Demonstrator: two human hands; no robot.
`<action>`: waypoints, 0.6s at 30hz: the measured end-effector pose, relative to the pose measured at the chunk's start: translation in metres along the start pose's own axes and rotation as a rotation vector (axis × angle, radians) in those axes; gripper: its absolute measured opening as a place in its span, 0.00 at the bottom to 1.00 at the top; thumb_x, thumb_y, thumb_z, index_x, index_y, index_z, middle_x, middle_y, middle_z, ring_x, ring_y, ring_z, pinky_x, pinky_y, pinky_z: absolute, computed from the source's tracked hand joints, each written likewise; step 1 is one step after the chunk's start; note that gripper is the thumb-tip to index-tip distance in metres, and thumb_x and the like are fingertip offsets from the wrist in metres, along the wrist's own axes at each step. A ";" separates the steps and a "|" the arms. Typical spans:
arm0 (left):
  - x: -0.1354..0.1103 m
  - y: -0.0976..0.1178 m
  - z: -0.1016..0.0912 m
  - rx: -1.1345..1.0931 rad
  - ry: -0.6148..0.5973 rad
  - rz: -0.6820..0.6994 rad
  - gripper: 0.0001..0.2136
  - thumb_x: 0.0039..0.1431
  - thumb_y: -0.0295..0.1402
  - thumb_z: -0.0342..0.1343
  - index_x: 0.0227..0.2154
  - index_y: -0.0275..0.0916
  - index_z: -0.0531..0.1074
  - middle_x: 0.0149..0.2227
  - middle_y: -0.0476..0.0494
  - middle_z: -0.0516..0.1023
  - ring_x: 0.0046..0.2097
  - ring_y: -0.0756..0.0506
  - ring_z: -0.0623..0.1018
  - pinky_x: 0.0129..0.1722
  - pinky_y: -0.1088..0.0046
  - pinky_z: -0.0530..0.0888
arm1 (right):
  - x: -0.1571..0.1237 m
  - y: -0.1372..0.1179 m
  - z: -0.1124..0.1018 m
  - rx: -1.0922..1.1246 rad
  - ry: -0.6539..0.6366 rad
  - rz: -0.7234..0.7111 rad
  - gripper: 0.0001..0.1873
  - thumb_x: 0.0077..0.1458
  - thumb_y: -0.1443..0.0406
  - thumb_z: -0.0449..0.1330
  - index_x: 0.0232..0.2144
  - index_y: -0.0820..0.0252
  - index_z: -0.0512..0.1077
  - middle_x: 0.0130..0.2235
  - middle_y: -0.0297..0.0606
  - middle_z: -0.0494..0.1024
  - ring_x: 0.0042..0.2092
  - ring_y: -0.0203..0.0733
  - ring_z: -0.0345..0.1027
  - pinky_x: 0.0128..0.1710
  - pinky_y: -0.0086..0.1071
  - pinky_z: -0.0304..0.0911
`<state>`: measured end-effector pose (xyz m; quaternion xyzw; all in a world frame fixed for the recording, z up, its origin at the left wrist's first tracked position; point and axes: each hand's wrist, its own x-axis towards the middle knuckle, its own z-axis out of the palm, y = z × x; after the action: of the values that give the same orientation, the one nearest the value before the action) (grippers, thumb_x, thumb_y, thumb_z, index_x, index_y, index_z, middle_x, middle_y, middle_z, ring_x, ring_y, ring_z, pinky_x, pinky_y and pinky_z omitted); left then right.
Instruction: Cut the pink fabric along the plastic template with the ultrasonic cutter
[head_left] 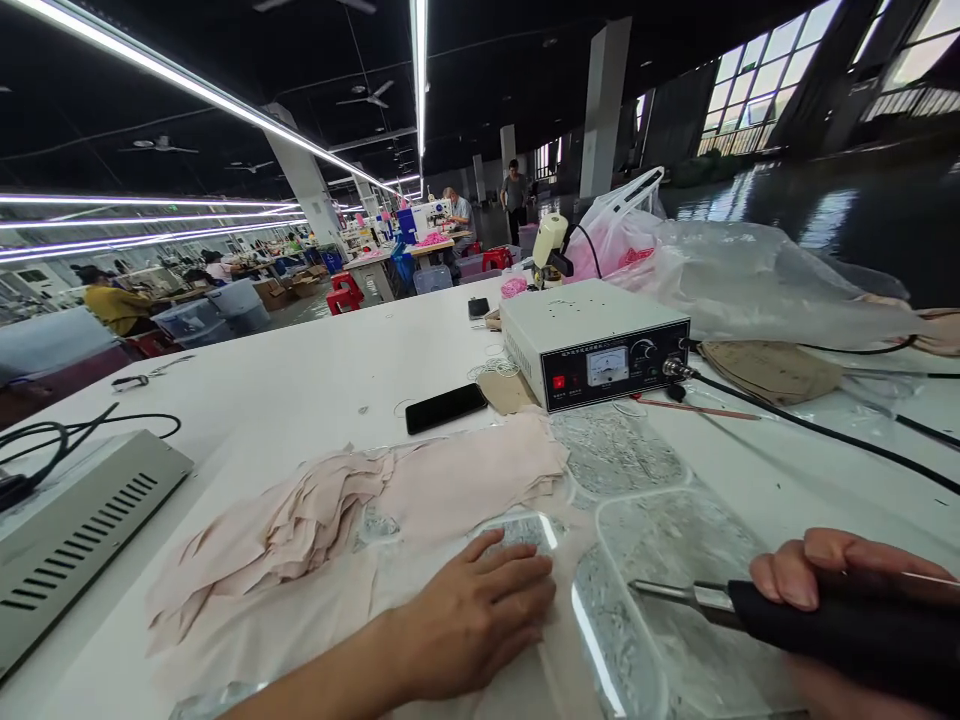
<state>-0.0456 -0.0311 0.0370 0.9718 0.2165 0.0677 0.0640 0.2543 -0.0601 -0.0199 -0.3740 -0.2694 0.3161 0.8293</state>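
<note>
My left hand [480,610] lies palm down on thin pale pink fabric [300,620], its fingers stretched out and close together. The fabric is spread over a clear template [645,620] with rounded, grey-speckled panels. At the lower right, my right hand [847,580] is wrapped round an ultrasonic cutter [787,610] with a black handle and a tapered metal tip. That tip points left over the template, to the right of the fabric; whether it touches cannot be told. A loose stack of cut pink pieces [300,510] lies beyond my left forearm, beside a flatter pile [480,460].
A generator box [600,345] with a meter and black cable [810,410] stands behind the template. Near it are a phone [446,408], brown card patterns [772,370] and plastic bags [735,270]. Another vented grey box [82,540] sits left. Several people are farther off.
</note>
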 end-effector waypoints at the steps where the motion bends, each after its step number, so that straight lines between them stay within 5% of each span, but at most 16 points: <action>1: 0.004 -0.002 0.003 0.014 0.015 0.004 0.17 0.71 0.35 0.43 0.57 0.34 0.64 0.61 0.39 0.67 0.63 0.42 0.66 0.65 0.61 0.58 | -0.006 -0.001 0.007 0.009 -0.003 0.002 0.11 0.53 0.52 0.53 0.31 0.49 0.70 0.31 0.37 0.62 0.24 0.44 0.53 0.21 0.41 0.53; 5: 0.015 -0.006 0.019 0.064 0.020 0.037 0.18 0.71 0.37 0.43 0.58 0.33 0.63 0.62 0.39 0.65 0.64 0.39 0.64 0.64 0.59 0.59 | -0.014 0.003 0.018 -0.018 -0.057 0.023 0.14 0.49 0.49 0.55 0.32 0.49 0.71 0.32 0.37 0.62 0.25 0.45 0.56 0.24 0.48 0.59; 13: 0.016 -0.013 0.020 0.045 0.021 0.108 0.18 0.71 0.39 0.46 0.57 0.36 0.64 0.62 0.43 0.67 0.63 0.40 0.66 0.64 0.61 0.58 | 0.022 0.019 -0.031 -0.079 -0.061 -0.019 0.15 0.33 0.53 0.63 0.28 0.46 0.73 0.28 0.38 0.65 0.24 0.51 0.61 0.17 0.47 0.58; 18: 0.021 -0.021 0.015 -0.004 -0.034 0.138 0.20 0.70 0.41 0.45 0.58 0.36 0.64 0.63 0.42 0.64 0.64 0.39 0.64 0.66 0.56 0.54 | 0.017 0.013 -0.029 -0.116 -0.035 -0.046 0.14 0.33 0.53 0.62 0.28 0.46 0.72 0.28 0.38 0.65 0.24 0.51 0.61 0.17 0.46 0.57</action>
<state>-0.0331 -0.0047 0.0211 0.9853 0.1477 0.0557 0.0650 0.2809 -0.0536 -0.0432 -0.4095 -0.3101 0.2875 0.8084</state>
